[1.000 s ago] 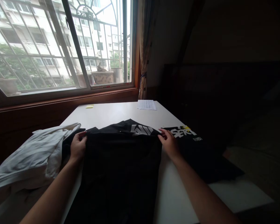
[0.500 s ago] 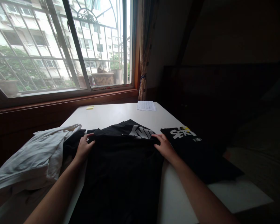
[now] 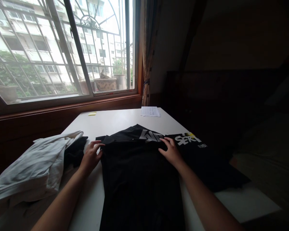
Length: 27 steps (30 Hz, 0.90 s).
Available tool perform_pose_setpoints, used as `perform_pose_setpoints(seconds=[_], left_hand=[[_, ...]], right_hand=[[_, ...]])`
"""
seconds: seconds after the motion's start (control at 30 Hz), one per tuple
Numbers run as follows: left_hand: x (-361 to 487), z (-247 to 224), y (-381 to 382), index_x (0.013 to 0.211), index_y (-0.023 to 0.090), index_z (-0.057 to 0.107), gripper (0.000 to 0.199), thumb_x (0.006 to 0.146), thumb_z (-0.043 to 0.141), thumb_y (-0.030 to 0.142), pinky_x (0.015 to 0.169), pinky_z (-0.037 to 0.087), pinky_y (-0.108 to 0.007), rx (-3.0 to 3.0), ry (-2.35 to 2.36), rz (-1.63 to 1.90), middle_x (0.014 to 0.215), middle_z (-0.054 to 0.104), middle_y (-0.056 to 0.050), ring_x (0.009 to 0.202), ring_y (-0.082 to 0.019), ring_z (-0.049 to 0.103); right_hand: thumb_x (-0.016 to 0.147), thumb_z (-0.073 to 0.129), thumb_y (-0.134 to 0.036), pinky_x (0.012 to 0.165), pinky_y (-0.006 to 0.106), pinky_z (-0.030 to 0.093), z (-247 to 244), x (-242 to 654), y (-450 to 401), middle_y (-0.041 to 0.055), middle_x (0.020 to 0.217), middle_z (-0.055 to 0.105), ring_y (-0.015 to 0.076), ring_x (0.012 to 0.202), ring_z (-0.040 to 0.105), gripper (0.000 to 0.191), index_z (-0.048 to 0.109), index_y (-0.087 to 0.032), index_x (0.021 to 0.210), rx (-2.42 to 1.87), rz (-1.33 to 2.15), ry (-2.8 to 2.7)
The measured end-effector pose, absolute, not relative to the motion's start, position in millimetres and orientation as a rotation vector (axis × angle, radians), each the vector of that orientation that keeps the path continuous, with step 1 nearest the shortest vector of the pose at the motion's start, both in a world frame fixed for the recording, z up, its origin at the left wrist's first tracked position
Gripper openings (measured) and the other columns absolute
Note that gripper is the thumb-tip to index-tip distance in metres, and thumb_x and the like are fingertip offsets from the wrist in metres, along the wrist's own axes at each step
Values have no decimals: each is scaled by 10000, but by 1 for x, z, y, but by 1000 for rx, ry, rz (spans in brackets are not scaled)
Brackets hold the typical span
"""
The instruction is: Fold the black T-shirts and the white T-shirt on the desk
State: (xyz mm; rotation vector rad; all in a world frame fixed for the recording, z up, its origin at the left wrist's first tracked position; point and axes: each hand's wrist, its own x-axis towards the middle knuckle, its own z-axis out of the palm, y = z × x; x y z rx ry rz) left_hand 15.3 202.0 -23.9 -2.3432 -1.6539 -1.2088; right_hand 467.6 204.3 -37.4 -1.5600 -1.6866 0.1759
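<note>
Black shirt: lies lengthwise on the table, in the middle of the scene, its near end running out of view; a folded edge crosses its far part, and a pointed flap of the same dark cloth shows beyond that edge.
White print: on the far flap, right of its middle, partly covered by the folded edge.
Left hand: at the left end of the folded edge, fingertips touching the cloth, thumb slightly below them; whether they pinch it, I cannot tell.
Right hand: at the right end of the same edge, fingers resting on the cloth, thumb a little apart from the forefinger; a grip cannot be made out.
White cloth: heaped at the left side of the table.
Dark cloth: crumpled between that heap and the left hand.
Printed dark shirt: flat on the right side, with white lettering and a yellow patch toward its far end.
Yellow slip: far left on the tabletop.
Papers: far right on it.
Window: beyond the table, to the left, with bars outside.
Curtain: tied, right of the glass.
</note>
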Motion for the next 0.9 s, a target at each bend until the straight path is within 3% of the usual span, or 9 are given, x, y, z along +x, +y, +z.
perform_pose_setpoints(seconds=[0.17,0.4,0.53,0.63,0.7,0.8,0.9], left_hand=[[26,-23,198,1070,278,724,248,909,538,249,1060,459,-491,-2635,-1456,-1039,1275,640,-84,1284,-313,533],[36,-19,190,1148,286,722,292,930,530,325,951,546,-422,-2818,-1499,-851,1297,653,-95,1121,-284,659],[39,-16,189,1146,293,731,293,924,546,341,962,545,-419,-2861,-1510,-909,1274,678,-84,1124,-280,661],[41,-17,189,1158,294,728,295,928,550,350,1000,532,-434,-2906,-1482,-970,1246,697,-77,1123,-272,668],[42,-20,190,1180,293,717,302,943,537,346,1035,515,-440,-2935,-1438,-983,1264,689,-74,1165,-267,653],[43,-22,190,1210,291,698,307,957,526,323,1080,487,-442,-2957,-1365,-981,1309,668,-64,1274,-267,588],[44,-22,191,1206,291,697,298,957,535,310,1101,468,-460,-2912,-1347,-1040,1303,672,-58,1321,-276,546]], right_hand=[[829,613,-257,1103,424,425,-27,456,194,56,1352,545,237,1260,539,540,557,-293,1365,-1443,331,-1903],[847,672,-312,1131,464,357,-8,433,175,54,1332,597,256,1239,531,548,567,-302,1384,-1284,444,-2192],[823,721,-388,1049,408,440,-4,427,170,52,1343,592,253,1202,566,653,515,-327,1439,-1295,560,-2211],[804,732,-412,909,375,514,-2,420,168,51,1207,674,242,1029,654,758,443,-321,1499,-1409,592,-2211],[819,704,-402,867,371,523,-1,415,166,43,1120,723,244,965,681,660,520,-315,1447,-1451,565,-2244],[854,636,-326,902,371,506,0,409,163,33,1136,744,259,1026,688,361,712,-316,1207,-1416,447,-2300],[839,625,-265,877,354,506,0,406,163,28,1091,760,259,1003,698,273,748,-316,1077,-1432,294,-2309]])
